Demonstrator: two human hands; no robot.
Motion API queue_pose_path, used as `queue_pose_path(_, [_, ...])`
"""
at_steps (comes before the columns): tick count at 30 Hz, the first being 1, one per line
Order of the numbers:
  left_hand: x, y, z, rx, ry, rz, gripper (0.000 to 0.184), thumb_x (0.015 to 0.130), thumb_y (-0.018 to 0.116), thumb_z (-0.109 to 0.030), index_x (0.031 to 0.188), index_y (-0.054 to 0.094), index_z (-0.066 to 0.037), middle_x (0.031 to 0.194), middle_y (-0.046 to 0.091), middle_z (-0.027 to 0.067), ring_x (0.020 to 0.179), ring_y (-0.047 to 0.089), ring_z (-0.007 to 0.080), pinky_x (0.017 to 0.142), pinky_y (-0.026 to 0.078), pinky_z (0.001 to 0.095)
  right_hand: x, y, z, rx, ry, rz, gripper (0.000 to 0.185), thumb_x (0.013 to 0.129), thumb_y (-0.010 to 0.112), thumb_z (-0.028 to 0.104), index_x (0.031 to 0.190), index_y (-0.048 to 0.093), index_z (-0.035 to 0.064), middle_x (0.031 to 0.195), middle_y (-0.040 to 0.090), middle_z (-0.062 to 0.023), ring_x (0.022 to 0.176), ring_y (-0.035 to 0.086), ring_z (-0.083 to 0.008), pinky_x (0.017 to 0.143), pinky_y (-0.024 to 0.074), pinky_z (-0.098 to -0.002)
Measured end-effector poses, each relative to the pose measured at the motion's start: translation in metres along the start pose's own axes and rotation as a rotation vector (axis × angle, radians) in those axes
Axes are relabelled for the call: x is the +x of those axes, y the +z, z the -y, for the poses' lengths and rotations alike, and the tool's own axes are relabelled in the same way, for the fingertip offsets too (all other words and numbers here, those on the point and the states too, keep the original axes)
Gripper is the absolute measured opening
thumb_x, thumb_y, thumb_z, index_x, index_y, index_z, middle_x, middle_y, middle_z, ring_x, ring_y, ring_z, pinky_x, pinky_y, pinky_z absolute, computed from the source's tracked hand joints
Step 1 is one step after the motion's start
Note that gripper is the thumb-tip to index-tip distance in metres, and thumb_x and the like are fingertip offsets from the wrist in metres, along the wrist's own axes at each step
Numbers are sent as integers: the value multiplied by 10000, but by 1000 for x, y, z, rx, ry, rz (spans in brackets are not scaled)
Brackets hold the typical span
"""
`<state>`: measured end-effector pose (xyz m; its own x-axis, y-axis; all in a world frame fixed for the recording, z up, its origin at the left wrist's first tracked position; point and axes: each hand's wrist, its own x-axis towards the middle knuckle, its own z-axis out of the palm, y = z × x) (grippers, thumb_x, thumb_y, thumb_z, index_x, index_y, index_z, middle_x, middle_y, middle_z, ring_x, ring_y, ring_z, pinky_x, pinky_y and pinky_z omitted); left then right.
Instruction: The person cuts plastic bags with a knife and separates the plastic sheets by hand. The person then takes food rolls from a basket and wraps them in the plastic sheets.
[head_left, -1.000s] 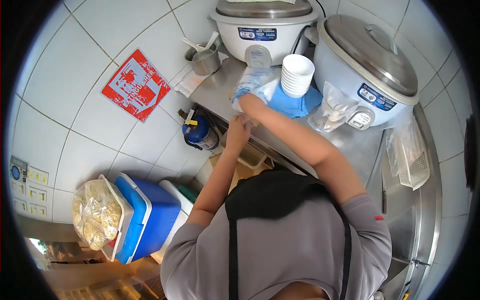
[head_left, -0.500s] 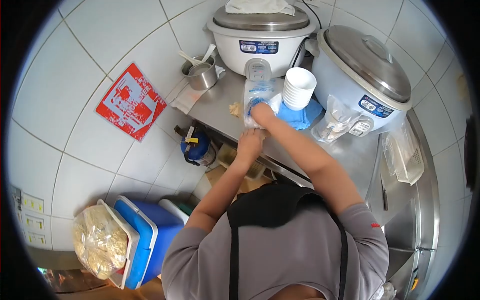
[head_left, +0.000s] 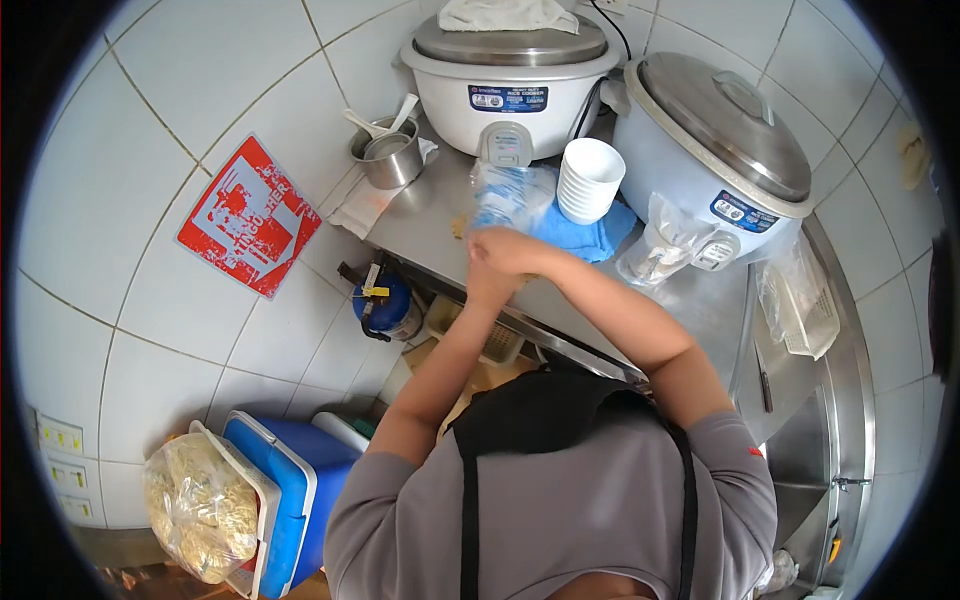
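At the counter's near edge my two hands meet. My right hand (head_left: 510, 250) is curled closed at the near end of a clear plastic bag (head_left: 510, 195) with blue print, and seems to grip it. Just below it, my left hand (head_left: 488, 283) looks closed too, pressed against the right; most of its fingers are hidden, as is anything in them. Right of the bag, a stack of white bowls (head_left: 590, 180) stands by a folded blue cloth (head_left: 592, 232).
Two large rice cookers (head_left: 510, 85) (head_left: 715, 130) stand behind. A metal pot (head_left: 390, 160) with utensils is at left, another plastic bag (head_left: 660, 240) at right. Below the counter are a blue fire extinguisher (head_left: 385, 303) and a blue cooler (head_left: 305, 480) beside a bag of yellowish food (head_left: 200, 505).
My right hand has drawn back from the bag's printed middle to its near end and now overlaps my left hand. The bag looks more crumpled. The whole view has shifted slightly.
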<state>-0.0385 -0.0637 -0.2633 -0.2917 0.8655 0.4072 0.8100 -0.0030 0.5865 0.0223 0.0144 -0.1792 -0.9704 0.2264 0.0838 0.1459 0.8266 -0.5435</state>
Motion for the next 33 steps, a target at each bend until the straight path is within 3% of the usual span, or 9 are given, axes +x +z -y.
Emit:
queue_pose_path(3, [0, 3, 8, 106, 41, -195, 461, 840, 520, -145, 1253, 442, 43, 1255, 464, 240, 1165, 415, 432, 989, 329, 499, 3, -14, 17, -175, 45, -213, 240, 805, 519, 129, 936, 679, 8, 973, 658, -214, 901, 648, -355, 781, 518, -428])
queue_pose_path(6, [-12, 7, 8, 222, 189, -224, 451, 779, 570, -173, 1166, 504, 51, 1194, 507, 246, 1120, 445, 421, 965, 332, 498, 21, 3, 4, -322, 323, -86, 226, 789, 539, 128, 921, 684, 15, 964, 663, -206, 887, 659, -337, 774, 522, -427])
queue_pose_path(15, [-15, 0, 3, 202, 145, -220, 581, 726, 622, -148, 1212, 406, 85, 1219, 445, 262, 1104, 430, 417, 942, 333, 486, 17, -2, -4, -630, 304, -165, 164, 736, 580, 136, 759, 717, 51, 763, 685, -158, 757, 682, -303, 685, 539, -401])
queue_pose_path(18, [-11, -3, 6, 181, 30, -163, 557, 733, 632, -140, 1216, 437, 57, 1246, 447, 259, 1115, 432, 418, 934, 342, 482, 21, -6, 2, -483, 310, -131, 157, 714, 600, 155, 758, 697, 39, 750, 661, -190, 727, 663, -321, 642, 522, -394])
queue_pose_path(21, [-7, -11, -2, 281, 89, -214, 417, 756, 616, -148, 1134, 531, 6, 1135, 535, 193, 1067, 468, 373, 905, 371, 473, 17, -14, 15, -231, 131, -53, 199, 714, 573, 137, 837, 699, 44, 826, 675, -183, 788, 662, -296, 709, 504, -390])
queue_pose_path(27, [21, -14, 10, 397, 62, -281, 367, 770, 624, -189, 1095, 592, -23, 1075, 589, 172, 995, 526, 362, 843, 426, 464, -4, -63, 45, 575, 55, -53, 136, 799, 587, 148, 860, 642, 39, 802, 635, -76, 738, 613, -195, 674, 464, -344])
queue_pose_path(30, [37, -24, 20, 227, 146, -275, 410, 815, 619, -266, 1137, 579, -16, 1130, 586, 183, 1057, 536, 343, 894, 427, 449, -40, -103, 47, 1133, -51, -241, 118, 864, 577, 148, 905, 602, 41, 840, 576, -26, 755, 586, -144, 674, 466, -290])
queue_pose_path(32, [43, -26, 35, -319, 166, -139, 449, 848, 602, -312, 1174, 559, -7, 1151, 584, 191, 1118, 521, 321, 944, 416, 432, -75, -128, 43, 1390, -174, -517, 135, 879, 571, 151, 939, 584, 31, 864, 579, -43, 743, 585, -141, 677, 480, -279])
queue_pose_path(33, [47, -37, 38, -396, 45, 17, 520, 837, 619, -349, 1211, 532, 2, 1184, 571, 195, 1148, 508, 313, 973, 401, 416, -97, -139, 38, 1441, -262, -664, 150, 884, 570, 155, 953, 577, 23, 875, 585, -58, 730, 588, -144, 679, 491, -281])
